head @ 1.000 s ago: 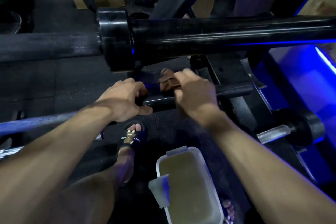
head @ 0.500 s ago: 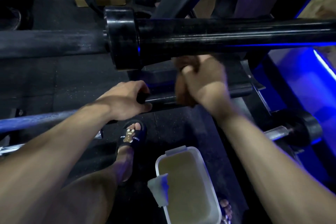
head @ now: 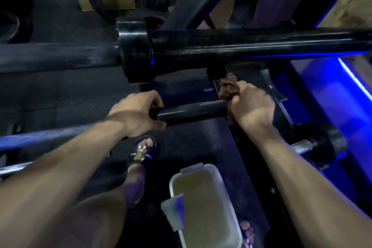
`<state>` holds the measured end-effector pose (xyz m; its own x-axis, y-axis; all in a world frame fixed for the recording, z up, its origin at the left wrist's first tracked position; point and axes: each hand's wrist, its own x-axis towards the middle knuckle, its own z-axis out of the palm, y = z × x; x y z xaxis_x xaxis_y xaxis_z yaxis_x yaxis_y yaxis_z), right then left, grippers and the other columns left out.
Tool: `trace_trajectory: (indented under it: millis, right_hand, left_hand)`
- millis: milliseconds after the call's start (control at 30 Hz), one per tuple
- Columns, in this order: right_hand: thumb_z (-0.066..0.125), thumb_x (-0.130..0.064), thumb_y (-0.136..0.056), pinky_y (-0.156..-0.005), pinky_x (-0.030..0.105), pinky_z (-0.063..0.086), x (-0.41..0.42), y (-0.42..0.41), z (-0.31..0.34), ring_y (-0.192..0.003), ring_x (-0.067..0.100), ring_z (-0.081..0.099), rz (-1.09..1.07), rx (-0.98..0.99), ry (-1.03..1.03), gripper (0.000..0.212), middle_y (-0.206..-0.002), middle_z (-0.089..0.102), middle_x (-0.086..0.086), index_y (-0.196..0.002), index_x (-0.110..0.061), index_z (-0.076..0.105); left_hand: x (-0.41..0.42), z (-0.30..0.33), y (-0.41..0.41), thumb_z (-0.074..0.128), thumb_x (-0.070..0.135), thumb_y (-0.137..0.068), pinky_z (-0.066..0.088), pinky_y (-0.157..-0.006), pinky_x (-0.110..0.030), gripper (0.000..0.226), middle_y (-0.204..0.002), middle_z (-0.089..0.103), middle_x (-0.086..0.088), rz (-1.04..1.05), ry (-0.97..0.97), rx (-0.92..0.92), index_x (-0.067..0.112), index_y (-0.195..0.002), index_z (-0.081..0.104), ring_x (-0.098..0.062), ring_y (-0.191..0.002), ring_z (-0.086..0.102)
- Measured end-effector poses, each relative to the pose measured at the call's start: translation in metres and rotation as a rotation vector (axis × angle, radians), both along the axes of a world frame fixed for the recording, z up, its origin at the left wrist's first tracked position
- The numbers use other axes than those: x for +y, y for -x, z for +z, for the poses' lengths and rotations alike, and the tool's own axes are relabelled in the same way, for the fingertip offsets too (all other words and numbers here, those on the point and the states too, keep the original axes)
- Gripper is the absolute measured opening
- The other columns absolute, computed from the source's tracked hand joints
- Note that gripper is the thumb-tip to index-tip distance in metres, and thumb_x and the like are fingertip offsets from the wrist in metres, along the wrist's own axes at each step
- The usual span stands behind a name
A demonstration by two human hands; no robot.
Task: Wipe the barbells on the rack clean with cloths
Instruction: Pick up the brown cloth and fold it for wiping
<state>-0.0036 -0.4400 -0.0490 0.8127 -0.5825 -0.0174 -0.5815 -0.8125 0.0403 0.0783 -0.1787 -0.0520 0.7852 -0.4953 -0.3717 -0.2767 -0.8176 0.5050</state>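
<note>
Two black barbells lie across the rack. The upper barbell (head: 231,46) spans the view with its thick collar left of centre. On the lower barbell's sleeve (head: 191,112), my left hand (head: 134,115) grips the bar at the sleeve's left end. My right hand (head: 251,106) grips a brown cloth (head: 229,88) wrapped round the sleeve near its right end; cloth sticks out above my fingers. The sleeve's right end is hidden by my hand.
A white tub of murky liquid (head: 205,205) stands on the floor below, a white cloth (head: 175,213) draped over its left rim. My sandalled foot (head: 143,151) is beside it. A third barbell end (head: 318,143) lies lower right, by the blue-lit rack frame (head: 322,96).
My right hand with the brown cloth has slid to the right along the lower sleeve, baring the sleeve between my hands. My left hand has kept its grip.
</note>
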Motion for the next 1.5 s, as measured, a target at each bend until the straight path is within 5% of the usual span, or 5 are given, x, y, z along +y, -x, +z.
trace_trajectory:
  millis: [533,833,1100,1333,1500]
  right_hand:
    - [0.051,-0.021,-0.094,-0.089,0.038,0.047,-0.002,-0.006,-0.008,-0.11,0.037,0.063,-0.053,-0.203,-0.291,0.035,-0.118,0.069,0.009,-0.127,-0.029,0.061]
    - [0.058,-0.014,-0.089,-0.091,0.05,0.054,0.027,0.006,0.005,-0.097,0.022,0.071,0.206,-0.953,-0.694,0.02,-0.102,0.073,0.002,-0.109,-0.013,0.058]
    - [0.033,-0.008,-0.081,-0.127,0.042,0.015,0.084,0.032,-0.032,-0.155,0.015,0.019,1.051,-0.181,-0.368,0.059,-0.165,0.031,-0.001,-0.136,-0.01,0.054]
    - [0.056,0.006,-0.078,-0.124,0.021,0.008,0.047,0.035,-0.017,-0.147,-0.016,0.008,0.692,-0.141,-0.713,0.054,-0.16,0.032,-0.01,-0.128,-0.013,0.053]
    - [0.043,-0.026,-0.104,-0.098,0.039,0.046,0.067,0.005,0.002,-0.112,0.024,0.061,0.323,-0.355,-1.016,0.023,-0.117,0.065,0.002,-0.119,-0.02,0.061]
  left_hand:
    - [-0.006,-0.006,0.003,0.089,0.045,-0.069,0.05,-0.094,-0.044,0.06,-0.113,0.05,0.013,-0.057,-0.057,-0.098,0.037,-0.121,0.059,-0.017,-0.112,0.05]
    - [0.015,0.001,-0.005,0.081,0.05,-0.078,0.048,-0.102,-0.036,0.059,-0.121,0.061,0.013,-0.03,-0.025,0.033,0.039,-0.13,0.056,-0.016,-0.114,0.059]
    - [0.023,0.001,-0.005,0.081,0.026,-0.081,0.046,-0.095,-0.029,0.051,-0.118,0.069,0.011,-0.055,0.057,0.016,0.035,-0.127,0.061,-0.014,-0.113,0.062]
    - [0.023,-0.007,-0.01,0.088,0.031,-0.077,0.044,-0.096,-0.024,0.057,-0.12,0.067,0.014,-0.072,0.051,0.019,0.037,-0.127,0.062,-0.01,-0.113,0.06]
    - [0.023,-0.009,-0.008,0.089,0.032,-0.075,0.049,-0.096,-0.031,0.057,-0.114,0.068,0.015,-0.053,0.048,0.0,0.039,-0.125,0.063,-0.012,-0.106,0.062]
